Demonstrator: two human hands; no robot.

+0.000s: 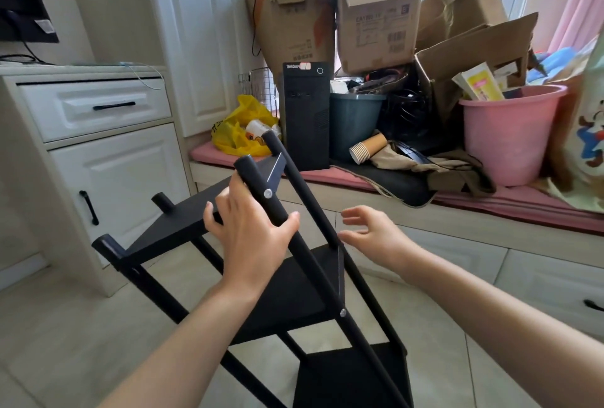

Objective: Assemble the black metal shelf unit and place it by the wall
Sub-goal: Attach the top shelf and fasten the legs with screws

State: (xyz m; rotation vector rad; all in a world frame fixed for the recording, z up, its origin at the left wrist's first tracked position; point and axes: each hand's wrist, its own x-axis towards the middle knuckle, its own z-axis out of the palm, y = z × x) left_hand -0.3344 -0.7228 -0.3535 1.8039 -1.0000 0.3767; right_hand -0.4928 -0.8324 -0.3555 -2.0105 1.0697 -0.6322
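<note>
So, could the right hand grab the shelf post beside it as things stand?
Probably yes: the right hand is open, just right of that post, with nothing between them. The left hand grips the other post.

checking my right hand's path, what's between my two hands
In the head view, one post of the shelf unit crosses between the left hand, gripping a nearer post, and the open right hand.

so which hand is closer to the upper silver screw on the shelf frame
Left. The left hand grips the post just below the upper silver screw; the right hand hangs open further right, past the other post.
</note>
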